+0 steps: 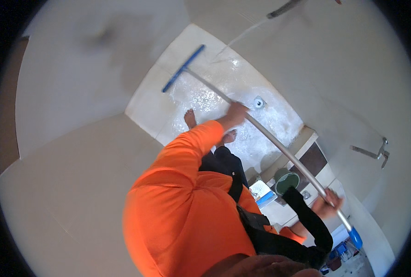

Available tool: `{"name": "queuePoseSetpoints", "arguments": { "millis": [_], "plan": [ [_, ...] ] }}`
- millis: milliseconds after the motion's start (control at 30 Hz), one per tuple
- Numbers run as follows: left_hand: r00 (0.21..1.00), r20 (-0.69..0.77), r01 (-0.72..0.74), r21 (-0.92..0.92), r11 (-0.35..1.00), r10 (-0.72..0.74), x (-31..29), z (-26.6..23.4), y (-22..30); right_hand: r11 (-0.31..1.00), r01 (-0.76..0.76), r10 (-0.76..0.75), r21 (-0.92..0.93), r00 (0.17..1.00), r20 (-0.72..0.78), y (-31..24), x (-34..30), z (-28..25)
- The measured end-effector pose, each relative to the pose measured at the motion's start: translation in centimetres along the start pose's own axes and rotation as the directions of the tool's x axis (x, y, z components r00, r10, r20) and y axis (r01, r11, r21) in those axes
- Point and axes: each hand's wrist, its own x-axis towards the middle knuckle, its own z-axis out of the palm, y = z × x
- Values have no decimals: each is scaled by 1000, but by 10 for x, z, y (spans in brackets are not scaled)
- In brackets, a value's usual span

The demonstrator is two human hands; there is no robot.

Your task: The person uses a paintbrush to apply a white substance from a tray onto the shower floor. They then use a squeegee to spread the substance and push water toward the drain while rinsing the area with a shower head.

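Note:
A floor squeegee with a long silver pole point(279, 147) slants across the view, held in both hands. Around the pole's middle my left hand point(234, 115) is closed, its orange sleeve reaching in from the left. My right hand point(326, 206), a little blurred, grips the pole nearer its blue end cap point(355, 238). The squeegee's blue blade point(183, 68) rests on the wet white floor point(152, 101) at the far left. Foamy water point(201, 97) spreads from near the blade to the round drain point(259, 102).
Bare feet point(190, 118) stand on the wet floor, close to the pole. A grey spout point(284, 8) at the top sends down a stream of water. A green bucket point(286, 180) stands by a low ledge point(305, 138). A metal tap point(382, 152) juts from the right wall.

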Motion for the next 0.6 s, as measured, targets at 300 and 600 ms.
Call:
{"name": "queuePoseSetpoints", "arguments": {
  "millis": [300,600],
  "plan": [
    [964,79,226,269,936,-255,-15,-37,-67,993,-117,115,4,978,171,73,-48,61],
    [992,116,-48,-16,999,49,-3,35,147,967,210,-188,-144,971,149,-122,33,-4]
  ]
}}
